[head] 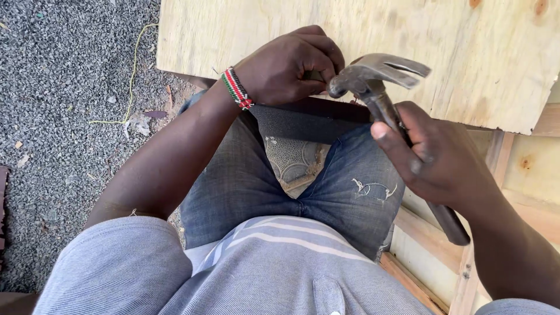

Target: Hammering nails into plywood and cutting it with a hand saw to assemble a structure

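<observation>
Left hand (289,64) fisted at plywood sheet (350,41) edge, fingertips pinched; held item hidden. Right hand (434,154) wrapped closed around claw hammer (379,79) handle, head touching left fingers. One hammer, one sheet.

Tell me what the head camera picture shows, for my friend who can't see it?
A right hand holds a claw hammer with its head by a left hand pinching something small at the edge of a plywood sheet.
</observation>
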